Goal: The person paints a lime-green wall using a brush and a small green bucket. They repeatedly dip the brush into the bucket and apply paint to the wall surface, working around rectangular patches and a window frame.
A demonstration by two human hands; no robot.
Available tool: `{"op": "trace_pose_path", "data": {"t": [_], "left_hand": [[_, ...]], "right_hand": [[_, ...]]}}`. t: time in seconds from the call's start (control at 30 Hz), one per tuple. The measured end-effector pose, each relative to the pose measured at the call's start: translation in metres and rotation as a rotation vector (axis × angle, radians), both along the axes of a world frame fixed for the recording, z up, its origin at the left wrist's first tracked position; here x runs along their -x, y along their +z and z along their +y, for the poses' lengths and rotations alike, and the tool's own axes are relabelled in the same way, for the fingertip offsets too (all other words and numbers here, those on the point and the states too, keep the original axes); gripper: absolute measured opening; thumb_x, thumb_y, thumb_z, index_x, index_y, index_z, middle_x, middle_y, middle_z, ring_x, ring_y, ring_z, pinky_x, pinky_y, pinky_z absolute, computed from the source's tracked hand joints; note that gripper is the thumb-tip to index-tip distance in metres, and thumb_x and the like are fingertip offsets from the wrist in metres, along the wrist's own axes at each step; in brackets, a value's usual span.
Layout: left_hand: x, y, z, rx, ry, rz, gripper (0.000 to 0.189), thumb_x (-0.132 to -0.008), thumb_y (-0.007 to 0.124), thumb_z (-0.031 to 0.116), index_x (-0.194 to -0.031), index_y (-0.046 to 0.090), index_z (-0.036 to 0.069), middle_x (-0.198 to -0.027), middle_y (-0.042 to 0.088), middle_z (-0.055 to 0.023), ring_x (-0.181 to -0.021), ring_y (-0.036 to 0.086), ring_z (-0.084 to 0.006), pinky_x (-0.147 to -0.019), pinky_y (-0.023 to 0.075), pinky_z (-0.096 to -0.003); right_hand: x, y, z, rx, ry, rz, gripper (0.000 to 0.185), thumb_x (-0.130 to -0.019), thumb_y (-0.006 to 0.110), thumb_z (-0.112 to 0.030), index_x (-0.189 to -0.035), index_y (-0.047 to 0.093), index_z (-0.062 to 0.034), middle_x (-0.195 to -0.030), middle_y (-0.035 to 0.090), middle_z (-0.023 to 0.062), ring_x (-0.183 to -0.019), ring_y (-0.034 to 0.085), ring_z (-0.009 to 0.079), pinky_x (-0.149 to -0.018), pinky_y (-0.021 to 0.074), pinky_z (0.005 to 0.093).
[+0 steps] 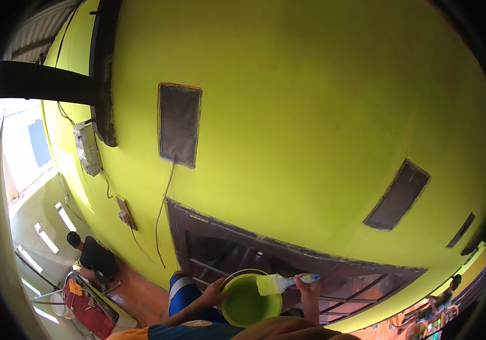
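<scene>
My left hand [214, 293] grips the rim of a yellow-green paint bucket [274, 309] in front of my body. Greenish paint [243, 299] lies inside it, and its wire handle leans up at the far side. In my right hand [308, 290] is a wide paintbrush [283, 283] with a blue-and-white stained handle. Yellow paint coats its bristles, which point left over the bucket's rim. Ahead rises a bright yellow-green wall [268, 127]. Below it, behind the bucket, is a brown-framed window [302, 255] with glass panes.
Dark vent panels [180, 125] [397, 194] sit in the wall, with a loose cable [162, 212] hanging from the left one. A dark beam [47, 83] and an electric meter box [87, 148] are at left. People [97, 257] [449, 293] are below on both sides, near a red-topped table [83, 304].
</scene>
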State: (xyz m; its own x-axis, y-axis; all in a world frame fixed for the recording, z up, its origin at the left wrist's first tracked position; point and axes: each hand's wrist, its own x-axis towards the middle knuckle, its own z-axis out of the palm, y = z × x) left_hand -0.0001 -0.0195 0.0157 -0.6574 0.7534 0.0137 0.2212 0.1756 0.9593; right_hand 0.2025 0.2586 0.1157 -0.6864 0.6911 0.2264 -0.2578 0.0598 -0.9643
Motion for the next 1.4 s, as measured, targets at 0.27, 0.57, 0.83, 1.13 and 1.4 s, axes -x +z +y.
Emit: {"op": "trace_pose_path", "data": {"t": [0.27,0.57,0.83,1.13,1.4], "left_hand": [[-0.010,0.015,0.001,-0.010,0.024,-0.084,0.040,-0.094,0.073,0.020,-0.127,0.060,0.002,-0.104,0.073,-0.0163,-0.094,0.073,-0.0248,-0.084,0.0570,-0.0386],[-0.014,0.023,0.006,-0.072,0.043,-0.139,0.041,-0.097,0.072,0.015,-0.133,0.059,-0.001,-0.112,0.073,-0.0141,-0.101,0.070,-0.0188,-0.088,0.0555,-0.0341],[-0.018,0.020,0.009,-0.013,0.129,-0.250,0.037,-0.099,0.071,0.026,-0.124,0.065,-0.001,-0.098,0.076,-0.0122,-0.089,0.072,-0.0160,-0.079,0.0560,-0.0317],[-0.017,0.022,0.006,0.012,0.124,-0.180,0.038,-0.098,0.072,0.026,-0.124,0.066,0.000,-0.101,0.076,-0.0139,-0.093,0.073,-0.0173,-0.082,0.0564,-0.0335],[-0.019,0.020,0.005,-0.020,0.128,-0.190,0.036,-0.099,0.071,0.023,-0.123,0.065,-0.003,-0.101,0.074,-0.0095,-0.091,0.068,-0.0120,-0.081,0.0547,-0.0293]], "right_hand": [[-0.008,0.019,-0.012,0.007,0.082,-0.055,0.015,-0.094,0.073,-0.005,-0.105,0.069,0.0024,-0.107,0.073,0.0155,-0.095,0.072,0.0190,-0.078,0.0642,0.0325],[-0.012,0.011,-0.024,-0.018,0.263,-0.178,0.015,-0.095,0.073,-0.004,-0.107,0.067,0.0013,-0.104,0.075,0.0133,-0.102,0.070,0.0175,-0.089,0.0587,0.0310],[0.010,0.006,-0.052,-0.196,0.313,-0.374,0.012,-0.094,0.074,-0.010,-0.102,0.073,-0.0012,-0.096,0.076,0.0095,-0.088,0.072,0.0141,-0.078,0.0542,0.0288],[0.041,-0.031,-0.084,-0.404,0.523,-0.666,0.012,-0.088,0.075,-0.005,-0.099,0.073,-0.0004,-0.087,0.075,0.0108,-0.079,0.071,0.0172,-0.075,0.0533,0.0320],[0.038,-0.060,-0.090,-0.408,0.541,-0.651,0.013,-0.087,0.076,-0.005,-0.099,0.073,-0.0005,-0.085,0.075,0.0119,-0.079,0.071,0.0180,-0.075,0.0527,0.0331]]}}
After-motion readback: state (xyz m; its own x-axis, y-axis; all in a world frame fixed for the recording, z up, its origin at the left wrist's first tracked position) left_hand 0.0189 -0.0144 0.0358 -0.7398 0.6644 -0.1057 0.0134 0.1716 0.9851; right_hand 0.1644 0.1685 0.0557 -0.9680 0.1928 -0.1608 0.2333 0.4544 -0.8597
